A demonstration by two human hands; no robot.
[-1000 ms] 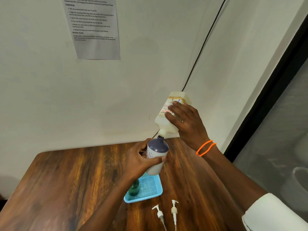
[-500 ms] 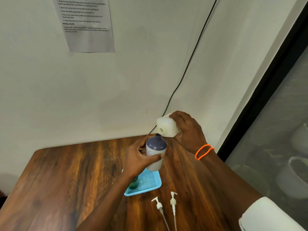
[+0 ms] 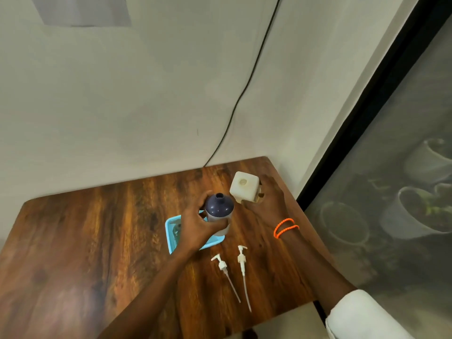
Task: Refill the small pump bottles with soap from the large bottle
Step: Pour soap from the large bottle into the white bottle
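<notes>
At centre frame, on the wooden desk [image 3: 97, 241]: small pump bottle [image 3: 218, 217], dark domed shoulder, neck open, upright over the blue tray [image 3: 171, 231]; left hand [image 3: 195, 231] wrapped round its body. Likely light, rigid, slick if soapy; hold at mid-body. Large bottle [image 3: 244, 189] right of it, upright, gripped by the right hand [image 3: 267, 204]; probably heavier.

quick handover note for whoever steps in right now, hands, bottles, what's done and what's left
Left hand grips the small dark-topped bottle, mouth open, over the blue tray.
Right hand holds the large soap bottle, upright on the wooden table, uncapped.
Two pump heads lie on the table near the tray.
A second small bottle stands in the tray, mostly hidden.
Fill levels unreadable. Left: refit pumps, check second bottle.
</notes>
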